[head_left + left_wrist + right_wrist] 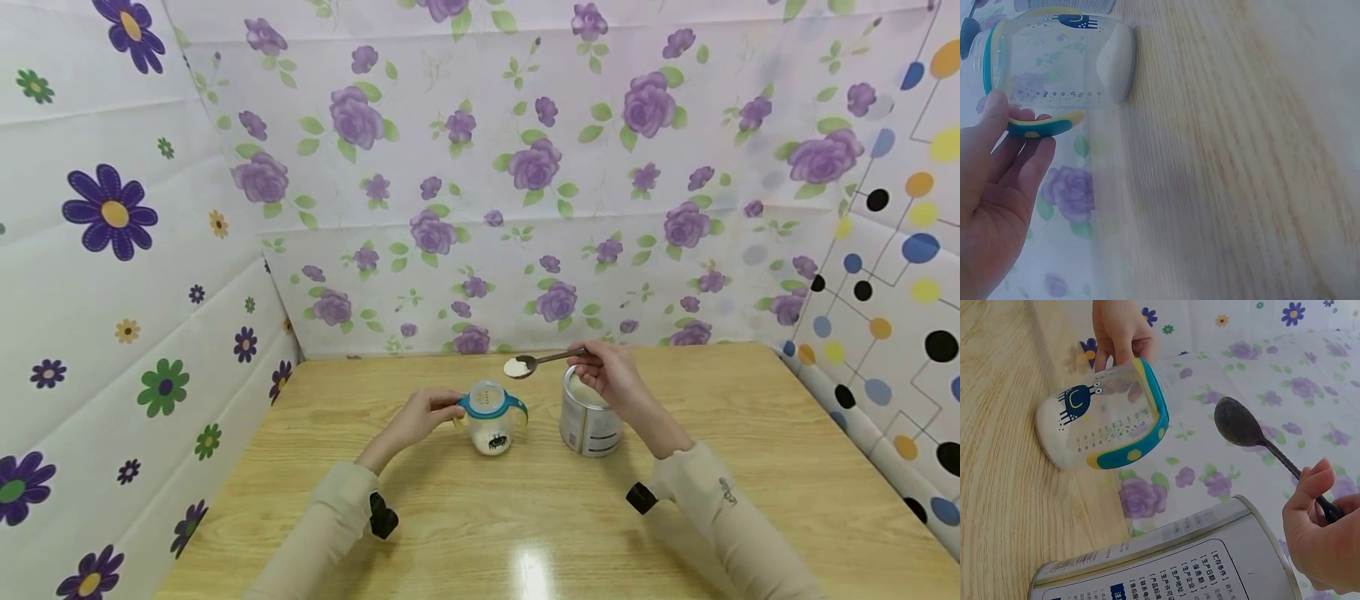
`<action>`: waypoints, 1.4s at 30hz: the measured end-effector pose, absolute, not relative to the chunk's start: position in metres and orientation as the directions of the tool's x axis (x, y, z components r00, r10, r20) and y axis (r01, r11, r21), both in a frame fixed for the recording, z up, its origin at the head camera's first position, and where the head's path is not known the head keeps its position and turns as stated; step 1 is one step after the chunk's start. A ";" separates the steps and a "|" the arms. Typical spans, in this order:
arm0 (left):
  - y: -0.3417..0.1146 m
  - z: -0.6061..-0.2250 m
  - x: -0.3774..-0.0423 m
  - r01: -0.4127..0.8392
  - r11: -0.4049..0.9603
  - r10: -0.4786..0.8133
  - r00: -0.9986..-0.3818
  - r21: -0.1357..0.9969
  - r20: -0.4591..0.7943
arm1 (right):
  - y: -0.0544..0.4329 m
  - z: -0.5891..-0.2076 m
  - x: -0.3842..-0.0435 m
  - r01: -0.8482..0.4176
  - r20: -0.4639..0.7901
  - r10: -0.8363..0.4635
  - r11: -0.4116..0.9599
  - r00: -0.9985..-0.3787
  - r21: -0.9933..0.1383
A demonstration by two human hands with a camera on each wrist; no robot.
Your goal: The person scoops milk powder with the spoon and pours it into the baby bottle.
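A clear baby bottle [491, 431] with a blue-and-yellow two-handled collar stands upright and uncapped on the table. White powder [1116, 65] lies in its bottom. My left hand [426, 414] grips the bottle's left handle [1044, 127] between thumb and fingers. In my right hand [606, 377] is a dark spoon [1239, 422], pinched by its handle. Its bowl carries a heap of white powder [516, 367] and hangs above and right of the bottle's mouth. Below the right hand stands an open tin can [591, 427] with pale powder inside.
The wooden table [465, 525] is bounded by a flowered cloth [495, 192] behind, a daisy-print cloth [112, 317] at left and a dotted cloth [900, 275] at right. The can stands a short way right of the bottle. Black wrist devices [382, 517] sit at both cuffs.
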State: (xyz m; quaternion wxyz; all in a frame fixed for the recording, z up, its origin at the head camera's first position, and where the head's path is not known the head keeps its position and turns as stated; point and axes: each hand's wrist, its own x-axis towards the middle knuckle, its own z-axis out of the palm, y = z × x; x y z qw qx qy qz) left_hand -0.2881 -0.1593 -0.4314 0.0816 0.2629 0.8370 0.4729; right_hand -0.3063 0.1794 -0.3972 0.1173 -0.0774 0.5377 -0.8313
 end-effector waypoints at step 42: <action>-0.165 -0.462 -0.308 0.335 0.424 0.480 -0.871 0.841 0.105 | 0.157 -0.397 -0.302 0.068 0.039 -0.395 -0.252 -0.918 -0.965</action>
